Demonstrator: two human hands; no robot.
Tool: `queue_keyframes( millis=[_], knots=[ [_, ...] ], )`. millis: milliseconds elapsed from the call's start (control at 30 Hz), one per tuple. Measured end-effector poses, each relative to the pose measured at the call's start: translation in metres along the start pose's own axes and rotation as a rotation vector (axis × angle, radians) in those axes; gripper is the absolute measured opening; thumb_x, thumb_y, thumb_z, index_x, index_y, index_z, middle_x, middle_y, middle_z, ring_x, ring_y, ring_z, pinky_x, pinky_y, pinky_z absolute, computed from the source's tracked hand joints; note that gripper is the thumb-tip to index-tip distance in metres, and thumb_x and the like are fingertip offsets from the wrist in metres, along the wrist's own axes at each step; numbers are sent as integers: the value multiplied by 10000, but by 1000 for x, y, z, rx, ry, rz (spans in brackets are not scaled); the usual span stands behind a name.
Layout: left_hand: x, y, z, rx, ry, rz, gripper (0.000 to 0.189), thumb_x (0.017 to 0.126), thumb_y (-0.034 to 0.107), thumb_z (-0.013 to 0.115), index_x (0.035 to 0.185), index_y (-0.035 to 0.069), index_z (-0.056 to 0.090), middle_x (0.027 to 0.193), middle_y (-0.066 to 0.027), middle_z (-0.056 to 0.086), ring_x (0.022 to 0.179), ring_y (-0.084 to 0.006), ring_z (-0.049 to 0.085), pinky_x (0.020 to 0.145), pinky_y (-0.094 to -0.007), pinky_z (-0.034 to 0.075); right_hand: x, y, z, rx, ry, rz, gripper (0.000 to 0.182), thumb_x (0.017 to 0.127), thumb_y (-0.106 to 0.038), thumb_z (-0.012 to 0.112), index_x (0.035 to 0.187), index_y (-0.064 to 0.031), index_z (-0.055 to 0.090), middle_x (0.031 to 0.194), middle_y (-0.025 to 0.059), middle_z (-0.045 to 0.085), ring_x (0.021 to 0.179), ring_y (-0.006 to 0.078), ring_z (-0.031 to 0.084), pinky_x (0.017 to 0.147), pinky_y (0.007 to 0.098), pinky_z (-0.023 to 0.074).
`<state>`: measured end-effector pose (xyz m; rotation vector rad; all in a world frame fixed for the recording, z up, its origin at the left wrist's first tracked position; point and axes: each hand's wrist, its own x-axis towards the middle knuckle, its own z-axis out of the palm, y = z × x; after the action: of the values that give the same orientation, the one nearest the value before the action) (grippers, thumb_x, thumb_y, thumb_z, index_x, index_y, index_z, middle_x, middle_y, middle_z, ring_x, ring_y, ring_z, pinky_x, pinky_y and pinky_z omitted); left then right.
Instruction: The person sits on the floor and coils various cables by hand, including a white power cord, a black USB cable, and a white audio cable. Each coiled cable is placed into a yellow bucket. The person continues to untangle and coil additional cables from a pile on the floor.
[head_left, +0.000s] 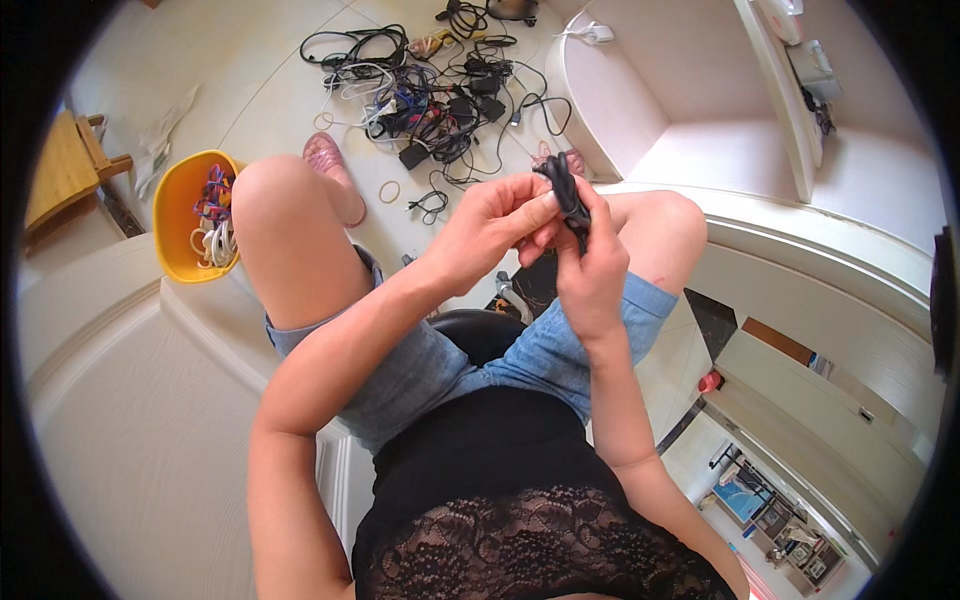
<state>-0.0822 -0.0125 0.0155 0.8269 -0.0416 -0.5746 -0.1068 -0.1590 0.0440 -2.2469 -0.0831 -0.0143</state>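
Note:
A folded bundle of black cable (568, 191) is held up between my two hands, above the gap between my knees. My right hand (596, 262) is wrapped around its lower part, with the fingers along its side. The thumb and fingers of my left hand (487, 229) pinch at the bundle's left side; what lies between the fingertips is hidden. On the floor beyond my feet lies a tangled pile of cables and black adapters (442, 105). To the left, a yellow bin (169, 225) contains coiled white cables (217, 246) and a red and blue cable bundle (215, 195).
A tan rubber band (389, 192) lies on the tiled floor near my left foot. A wooden stool (64, 176) stands at the far left, beside a crumpled clear plastic bag (161, 139). White shelving (720, 150) rises at the right, with a white charger (596, 33) on a rounded shelf.

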Motion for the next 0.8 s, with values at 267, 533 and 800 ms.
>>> queue_keyframes(
  millis=[267,533,800],
  knots=[
    [-2,5,-1,590,148,218,228,926,151,572,1098,3,557,845,-10,573,772,-74,530,685,-221,442,-4,-1,-15,34,7,142,446,887,-23,561,1313,-16,430,1007,144,611,786,228,608,725,318,494],
    [2,-10,9,239,-19,153,443,943,106,536,1353,-1,406,1162,-27,571,1051,-86,528,927,-264,429,-16,-4,-4,-412,26,-80,683,836,-2,555,1423,40,209,1286,247,396,1170,411,465,966,428,406],
    [3,-5,1,-177,40,38,430,985,173,403,1379,11,348,1170,-167,574,1069,-270,593,965,-395,454,-14,-9,-35,-118,2,-134,465,894,-99,558,1334,-29,424,1229,180,468,1066,318,524,947,368,418]
  ],
)
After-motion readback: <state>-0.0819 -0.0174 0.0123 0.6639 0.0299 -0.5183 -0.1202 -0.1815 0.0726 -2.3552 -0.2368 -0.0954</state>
